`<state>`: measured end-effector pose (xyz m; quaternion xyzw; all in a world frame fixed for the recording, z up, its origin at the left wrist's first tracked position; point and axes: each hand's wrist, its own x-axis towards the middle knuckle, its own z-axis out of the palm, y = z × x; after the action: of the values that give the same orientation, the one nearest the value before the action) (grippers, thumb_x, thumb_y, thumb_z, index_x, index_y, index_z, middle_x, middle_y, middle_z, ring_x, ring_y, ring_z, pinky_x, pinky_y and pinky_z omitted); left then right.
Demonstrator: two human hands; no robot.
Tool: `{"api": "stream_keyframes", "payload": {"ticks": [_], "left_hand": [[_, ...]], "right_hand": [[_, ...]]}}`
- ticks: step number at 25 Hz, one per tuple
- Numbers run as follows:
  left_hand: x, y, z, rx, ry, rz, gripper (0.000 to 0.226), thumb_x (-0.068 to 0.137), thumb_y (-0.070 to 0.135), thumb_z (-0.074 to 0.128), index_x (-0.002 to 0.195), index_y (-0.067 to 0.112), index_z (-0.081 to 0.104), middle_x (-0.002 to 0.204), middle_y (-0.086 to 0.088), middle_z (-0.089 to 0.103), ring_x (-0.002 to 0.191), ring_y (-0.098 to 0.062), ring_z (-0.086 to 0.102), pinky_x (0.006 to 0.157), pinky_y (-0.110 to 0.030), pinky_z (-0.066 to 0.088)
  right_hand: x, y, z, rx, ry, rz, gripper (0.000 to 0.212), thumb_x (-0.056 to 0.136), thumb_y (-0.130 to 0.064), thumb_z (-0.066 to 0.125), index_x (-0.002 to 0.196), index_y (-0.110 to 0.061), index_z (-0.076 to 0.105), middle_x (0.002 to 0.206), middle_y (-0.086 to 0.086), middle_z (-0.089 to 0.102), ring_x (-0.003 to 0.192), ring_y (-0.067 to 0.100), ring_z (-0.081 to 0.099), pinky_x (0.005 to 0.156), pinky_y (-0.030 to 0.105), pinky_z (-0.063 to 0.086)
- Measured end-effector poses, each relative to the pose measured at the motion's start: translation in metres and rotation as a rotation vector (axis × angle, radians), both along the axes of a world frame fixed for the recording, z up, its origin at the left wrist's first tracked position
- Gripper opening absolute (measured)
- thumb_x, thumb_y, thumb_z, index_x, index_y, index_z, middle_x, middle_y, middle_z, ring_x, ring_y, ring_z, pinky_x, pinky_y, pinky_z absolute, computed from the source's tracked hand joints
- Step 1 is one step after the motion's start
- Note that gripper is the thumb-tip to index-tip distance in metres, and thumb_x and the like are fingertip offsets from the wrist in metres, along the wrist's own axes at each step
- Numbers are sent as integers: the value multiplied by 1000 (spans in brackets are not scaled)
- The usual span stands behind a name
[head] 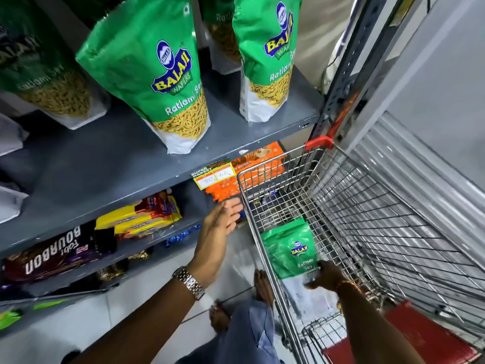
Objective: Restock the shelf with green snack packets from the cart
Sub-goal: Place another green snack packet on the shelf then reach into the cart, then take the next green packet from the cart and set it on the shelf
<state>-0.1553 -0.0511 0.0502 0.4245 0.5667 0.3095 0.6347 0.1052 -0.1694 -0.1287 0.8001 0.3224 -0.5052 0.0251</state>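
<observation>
Reaching down into the cart (301,177), right hand (324,277) pinches the last green packet (287,248) by its lower edge, left hand (223,219) open beside the rim; that thin grip could slip while lifting.

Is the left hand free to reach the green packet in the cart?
Probably not directly: the left hand is open outside the cart's wire wall, while the right hand already grips the green packet.

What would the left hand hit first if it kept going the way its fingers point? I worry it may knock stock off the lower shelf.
The left hand, open with fingers pointing up-right, would probably meet the cart at its front rim first, or the orange cookie packs just behind; depth is unclear.
</observation>
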Motion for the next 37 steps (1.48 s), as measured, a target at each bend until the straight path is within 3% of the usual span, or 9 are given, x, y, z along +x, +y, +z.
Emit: {"api": "stream_keyframes", "payload": {"ticks": [7, 11, 16, 19, 23, 26, 29, 31, 37], "left_hand": [[0, -7, -2, -13, -11, -95, 26, 99, 27, 52, 120, 31, 66, 128, 9, 68, 118, -2, 64, 99, -16, 49], [6, -4, -2, 28, 33, -255, 49, 86, 28, 71, 133, 26, 58, 138, 9, 60, 127, -3, 55, 110, -23, 41], [28, 1, 1, 75, -8, -319, 65, 80, 28, 76, 140, 23, 51, 147, 5, 53, 135, -7, 49, 112, -22, 36], [42, 6, 11, 82, -94, -197, 63, 79, 29, 77, 136, 18, 55, 135, 1, 62, 126, -10, 58, 107, -25, 45], [49, 11, 28, 118, -229, -70, 22, 85, 25, 73, 105, 16, 72, 108, -3, 76, 103, -14, 70, 97, -31, 52], [43, 13, 45, 116, -350, 39, 28, 78, 32, 79, 93, 10, 73, 101, -18, 69, 97, -23, 58, 92, -43, 45], [29, 18, 64, 131, -398, 147, 47, 73, 30, 81, 106, 2, 63, 101, -16, 56, 98, -27, 47, 91, -46, 40], [14, 20, 76, 149, -398, 194, 28, 81, 15, 76, 99, -5, 68, 104, -19, 68, 97, -26, 58, 94, -49, 48], [-78, 31, 109, 262, -409, 341, 13, 86, 3, 69, 97, 4, 77, 98, -10, 79, 84, -13, 76, 81, -32, 61]], "right_hand": [[-23, -18, 17, 172, 26, -119, 45, 73, 4, 77, 115, 7, 63, 115, 26, 71, 104, 33, 68, 88, 44, 54], [-5, -25, 55, 446, 174, -351, 46, 74, 17, 72, 117, 6, 60, 112, 29, 72, 93, 26, 65, 91, 57, 54], [19, -18, 118, 738, 411, -373, 53, 74, 16, 75, 119, -7, 62, 115, 12, 76, 105, 24, 73, 90, 31, 60], [21, -12, 148, 825, 443, -347, 55, 75, 12, 77, 122, -11, 61, 120, 8, 74, 108, 18, 73, 89, 23, 58], [16, -3, 178, 886, 533, -335, 60, 73, 10, 78, 126, -11, 60, 123, 12, 73, 112, 24, 71, 92, 28, 58], [6, 7, 195, 857, 605, -266, 62, 76, 10, 77, 131, -8, 55, 127, 18, 69, 117, 36, 68, 97, 45, 57], [-10, 21, 210, 845, 651, -259, 62, 76, 7, 78, 131, -11, 57, 129, 18, 68, 120, 38, 66, 102, 50, 53], [-27, 33, 220, 844, 696, -234, 56, 74, 3, 81, 124, -16, 63, 127, 16, 70, 118, 34, 68, 100, 45, 55], [-111, 83, 230, 889, 787, -75, 59, 74, 11, 78, 128, -1, 57, 129, 22, 67, 123, 35, 64, 110, 49, 47]]}}
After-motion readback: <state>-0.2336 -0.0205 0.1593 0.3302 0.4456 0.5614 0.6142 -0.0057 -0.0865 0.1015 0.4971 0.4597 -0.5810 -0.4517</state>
